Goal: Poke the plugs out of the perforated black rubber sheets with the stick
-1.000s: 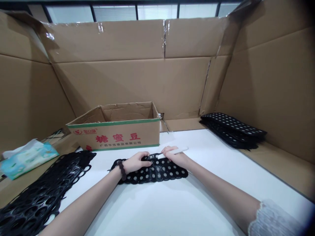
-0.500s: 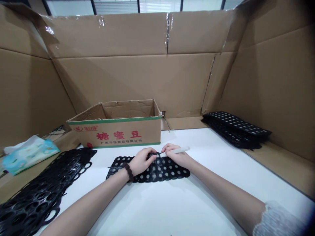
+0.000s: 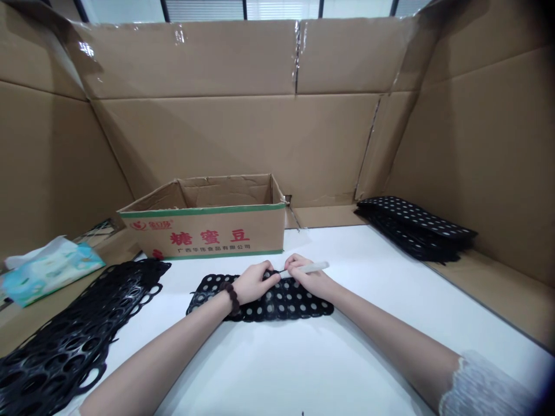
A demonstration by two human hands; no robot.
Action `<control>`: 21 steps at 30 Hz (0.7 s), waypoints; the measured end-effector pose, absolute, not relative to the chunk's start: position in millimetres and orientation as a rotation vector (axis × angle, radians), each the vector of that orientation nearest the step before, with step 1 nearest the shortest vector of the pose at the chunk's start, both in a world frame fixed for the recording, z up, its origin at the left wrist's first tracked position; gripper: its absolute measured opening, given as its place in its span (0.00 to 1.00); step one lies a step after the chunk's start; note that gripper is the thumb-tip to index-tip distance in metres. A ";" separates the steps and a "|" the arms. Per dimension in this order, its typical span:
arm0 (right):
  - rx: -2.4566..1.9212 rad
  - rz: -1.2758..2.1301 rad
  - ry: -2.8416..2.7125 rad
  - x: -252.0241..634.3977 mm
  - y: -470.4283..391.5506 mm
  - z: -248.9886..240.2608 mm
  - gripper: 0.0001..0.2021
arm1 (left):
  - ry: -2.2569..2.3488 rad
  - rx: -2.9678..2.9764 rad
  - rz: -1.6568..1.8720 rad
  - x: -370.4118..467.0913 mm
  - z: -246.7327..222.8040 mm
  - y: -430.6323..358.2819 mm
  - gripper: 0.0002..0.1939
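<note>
A black sheet with rows of pale round dots (image 3: pixel 277 303) lies flat on the white table in front of me. My left hand (image 3: pixel 255 283), with a dark band at the wrist, rests on the sheet's far edge, its fingers bent and pressed together at the edge; what they pinch is too small to tell. My right hand (image 3: pixel 309 278) is closed around a whitish pen-like tool (image 3: pixel 316 267), whose front end points left toward my left thumb, over the sheet's far edge. The tool's tip is hidden near my fingers.
An open cardboard box (image 3: pixel 225 231) stands behind the sheet. Black perforated sheets (image 3: pixel 65 346) lie at the left, by a tissue pack (image 3: pixel 52 274). More dotted black sheets (image 3: pixel 411 222) are stacked at the back right. Tall cardboard walls (image 3: pixel 234 138) surround the table.
My left hand has shifted slightly to the right along the sheet's far edge. The tool in my right hand has moved a little left and down at its rear end.
</note>
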State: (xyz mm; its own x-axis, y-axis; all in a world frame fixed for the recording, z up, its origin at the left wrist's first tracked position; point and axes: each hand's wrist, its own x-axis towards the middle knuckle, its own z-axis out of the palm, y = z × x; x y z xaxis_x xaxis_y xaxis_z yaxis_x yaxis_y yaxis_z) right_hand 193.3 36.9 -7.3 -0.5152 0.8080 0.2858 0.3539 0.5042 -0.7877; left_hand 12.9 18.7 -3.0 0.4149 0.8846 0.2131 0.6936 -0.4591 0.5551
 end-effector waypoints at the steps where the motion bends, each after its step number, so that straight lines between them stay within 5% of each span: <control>1: -0.951 0.913 -2.083 193.3 36.5 -6.6 0.12 | 1.345 2.295 0.675 12.8 -2.4 19.3 0.12; 21: -0.938 0.111 -2.316 180.0 33.8 -2.5 0.11 | 1.109 2.061 0.783 6.7 5.3 18.7 0.08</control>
